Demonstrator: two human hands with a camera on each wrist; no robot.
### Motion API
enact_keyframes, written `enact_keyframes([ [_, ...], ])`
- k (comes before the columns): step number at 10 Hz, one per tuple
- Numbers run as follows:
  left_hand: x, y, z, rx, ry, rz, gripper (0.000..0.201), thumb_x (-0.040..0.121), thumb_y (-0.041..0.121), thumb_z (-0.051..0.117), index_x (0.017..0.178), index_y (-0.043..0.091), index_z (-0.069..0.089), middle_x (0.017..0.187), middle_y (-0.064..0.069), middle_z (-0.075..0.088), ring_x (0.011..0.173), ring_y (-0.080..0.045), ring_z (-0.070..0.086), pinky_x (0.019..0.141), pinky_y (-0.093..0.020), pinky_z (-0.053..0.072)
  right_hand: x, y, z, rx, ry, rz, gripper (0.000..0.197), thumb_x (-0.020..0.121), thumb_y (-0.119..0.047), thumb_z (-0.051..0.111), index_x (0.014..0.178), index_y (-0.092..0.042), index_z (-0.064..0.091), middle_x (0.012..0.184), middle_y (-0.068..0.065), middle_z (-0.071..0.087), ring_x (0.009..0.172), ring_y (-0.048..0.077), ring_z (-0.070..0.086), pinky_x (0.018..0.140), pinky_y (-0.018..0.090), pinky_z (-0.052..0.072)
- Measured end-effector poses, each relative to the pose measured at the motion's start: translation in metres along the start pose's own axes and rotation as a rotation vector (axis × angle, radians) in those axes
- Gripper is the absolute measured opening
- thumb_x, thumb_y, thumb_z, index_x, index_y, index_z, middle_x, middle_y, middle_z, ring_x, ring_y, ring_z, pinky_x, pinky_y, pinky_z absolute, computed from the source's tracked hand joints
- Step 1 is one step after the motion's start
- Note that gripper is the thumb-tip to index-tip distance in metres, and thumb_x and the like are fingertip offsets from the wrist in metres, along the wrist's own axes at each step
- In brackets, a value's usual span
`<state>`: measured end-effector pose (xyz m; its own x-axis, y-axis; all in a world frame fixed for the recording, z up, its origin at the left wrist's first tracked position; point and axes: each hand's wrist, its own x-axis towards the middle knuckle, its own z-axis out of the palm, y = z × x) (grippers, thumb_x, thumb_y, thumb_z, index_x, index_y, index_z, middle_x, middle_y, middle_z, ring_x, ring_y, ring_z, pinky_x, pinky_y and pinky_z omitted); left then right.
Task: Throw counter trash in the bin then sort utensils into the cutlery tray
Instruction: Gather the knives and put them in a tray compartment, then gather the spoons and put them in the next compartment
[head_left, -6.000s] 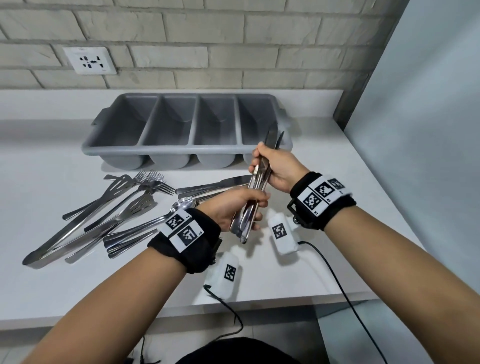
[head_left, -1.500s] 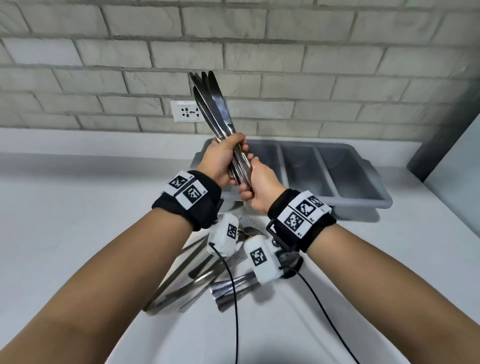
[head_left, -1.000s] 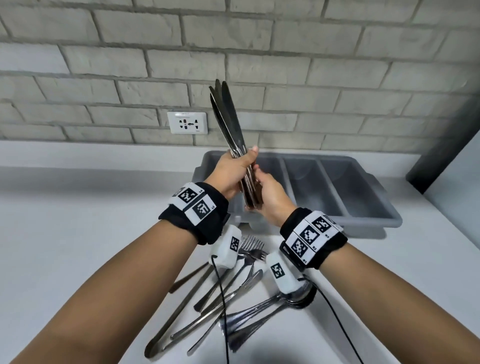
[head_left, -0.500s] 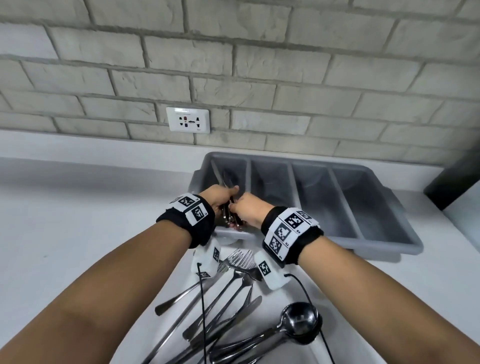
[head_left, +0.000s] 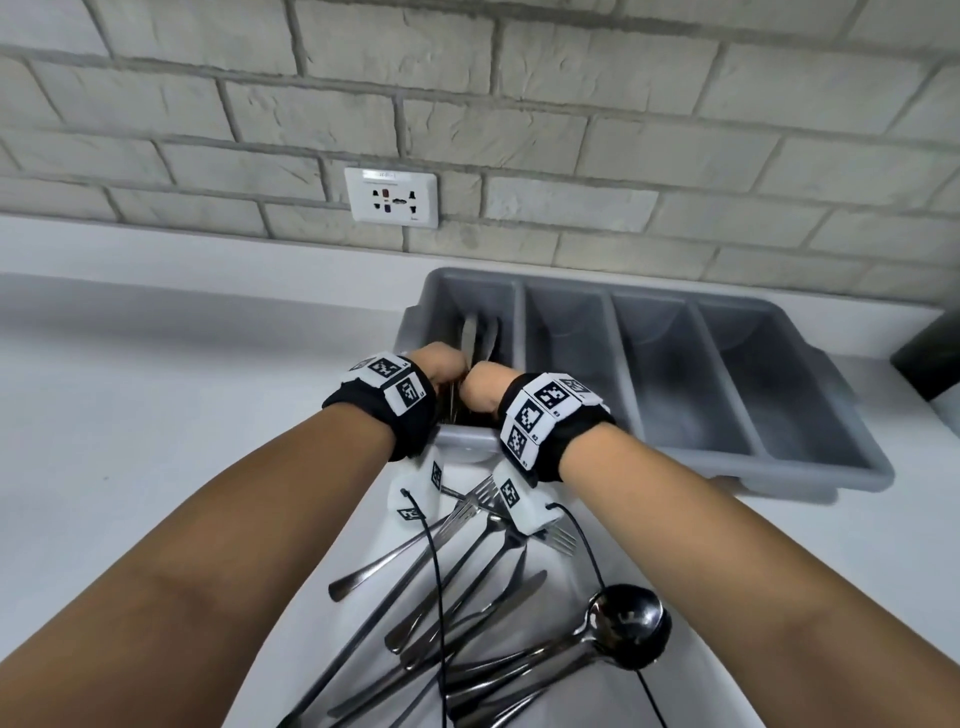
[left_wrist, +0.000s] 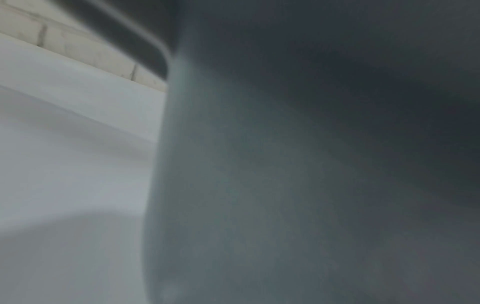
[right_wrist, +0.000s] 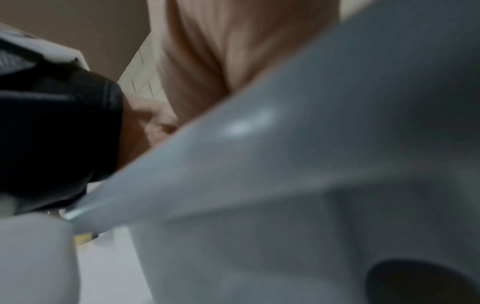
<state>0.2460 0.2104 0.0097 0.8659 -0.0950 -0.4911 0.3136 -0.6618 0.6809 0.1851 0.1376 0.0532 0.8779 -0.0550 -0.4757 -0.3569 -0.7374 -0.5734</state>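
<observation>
I have both hands low in the leftmost compartment of the grey cutlery tray (head_left: 675, 395), which sits toward the worktop's back edge. Left hand (head_left: 440, 364) and right hand (head_left: 480, 391) are close together around the handle ends of the table knives (head_left: 477, 338); whether the fingers are clamped I cannot tell, and both wrist views are blocked by tray wall. In my judgement two hands keep the bundle aligned. Blades are bright steel, pointing rearward. Unsorted forks (head_left: 483, 512) and a ladle (head_left: 626, 626) lie toward the worktop's front edge.
</observation>
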Motion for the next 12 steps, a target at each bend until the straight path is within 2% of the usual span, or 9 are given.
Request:
enact_keyframes([
  [1,0.005,0.006,-0.009,-0.065,0.039,0.020,0.032,0.095,0.008,0.038,0.064,0.011,0.046,0.065,0.001,0.037,0.057,-0.008,0.035,0.056,-0.016,0.033,0.002,-0.002,-0.006,-0.036,0.007,-0.017,0.037,0.098,-0.004,0.032,0.129,0.005,0.050,0.138,0.022,0.050,0.128,0.033,0.047,0.102,0.032,0.037],
  [2,-0.011,0.022,-0.022,-0.284,0.082,0.079,0.031,0.093,0.007,0.041,0.065,0.019,0.046,0.068,0.001,0.045,0.060,-0.009,0.044,0.062,-0.022,0.042,0.009,0.006,-0.024,0.345,0.086,-0.097,0.036,0.094,-0.007,0.041,0.127,0.004,0.050,0.124,0.022,0.058,0.114,0.035,0.057,0.097,0.037,0.045],
  [3,-0.039,0.030,-0.023,-0.417,0.033,0.117,0.028,0.092,-0.003,0.037,0.081,0.017,0.053,0.067,-0.002,0.047,0.058,-0.013,0.045,0.054,-0.023,0.041,0.001,0.014,-0.029,0.397,0.003,-0.120,0.036,0.092,-0.001,0.041,0.127,0.004,0.048,0.091,0.015,0.061,0.080,0.029,0.061,0.078,0.037,0.051],
  [4,-0.114,-0.001,0.011,-0.415,-0.099,0.227,0.033,0.092,-0.003,0.043,0.114,0.019,0.054,0.074,0.000,0.051,0.064,-0.012,0.050,0.057,-0.025,0.042,-0.071,0.076,-0.004,0.648,0.079,-0.120,0.021,0.092,0.006,0.043,0.107,-0.006,0.050,0.075,0.007,0.052,0.058,0.019,0.050,0.058,0.030,0.044],
  [5,-0.133,0.000,0.011,-0.314,-0.153,0.269,0.026,0.091,0.003,0.049,0.109,0.020,0.058,0.075,0.002,0.054,0.066,-0.011,0.052,0.061,-0.024,0.045,-0.081,0.089,-0.013,0.619,0.151,-0.160,0.015,0.090,0.001,0.049,0.090,-0.013,0.053,0.074,0.005,0.055,0.058,0.017,0.052,0.056,0.027,0.046],
  [7,-0.175,-0.019,0.050,0.039,-0.207,0.353,0.023,0.090,0.011,0.054,0.112,0.013,0.060,0.085,-0.001,0.059,0.068,-0.010,0.056,0.053,-0.017,0.044,-0.108,0.135,-0.021,0.274,0.259,-0.161,0.008,0.088,-0.009,0.054,0.086,-0.016,0.059,0.074,-0.002,0.055,0.065,0.011,0.052,0.059,0.023,0.044],
  [8,-0.192,-0.039,0.089,0.294,-0.222,0.358,0.029,0.089,0.014,0.056,0.117,0.009,0.063,0.104,-0.007,0.067,0.083,-0.016,0.061,0.067,-0.020,0.048,-0.120,0.172,-0.006,-0.049,0.270,-0.060,0.025,0.087,-0.015,0.057,0.111,-0.008,0.061,0.109,0.010,0.062,0.101,0.023,0.058,0.086,0.028,0.043],
  [10,-0.204,-0.066,0.138,0.650,-0.095,0.342,0.032,0.086,0.016,0.050,0.113,0.008,0.066,0.122,-0.009,0.064,0.116,-0.026,0.056,0.097,-0.030,0.044,-0.124,0.204,0.026,-0.235,0.108,0.044,0.041,0.085,-0.017,0.060,0.123,-0.003,0.054,0.129,0.017,0.056,0.116,0.031,0.056,0.095,0.033,0.047],
  [12,-0.210,-0.078,0.155,0.647,-0.029,0.339,0.026,0.082,0.026,0.061,0.103,0.011,0.068,0.104,-0.008,0.070,0.101,-0.025,0.063,0.083,-0.030,0.049,-0.123,0.213,0.034,-0.241,0.189,0.020,0.029,0.086,-0.008,0.054,0.113,0.003,0.061,0.121,0.018,0.063,0.113,0.033,0.057,0.090,0.030,0.046],
])
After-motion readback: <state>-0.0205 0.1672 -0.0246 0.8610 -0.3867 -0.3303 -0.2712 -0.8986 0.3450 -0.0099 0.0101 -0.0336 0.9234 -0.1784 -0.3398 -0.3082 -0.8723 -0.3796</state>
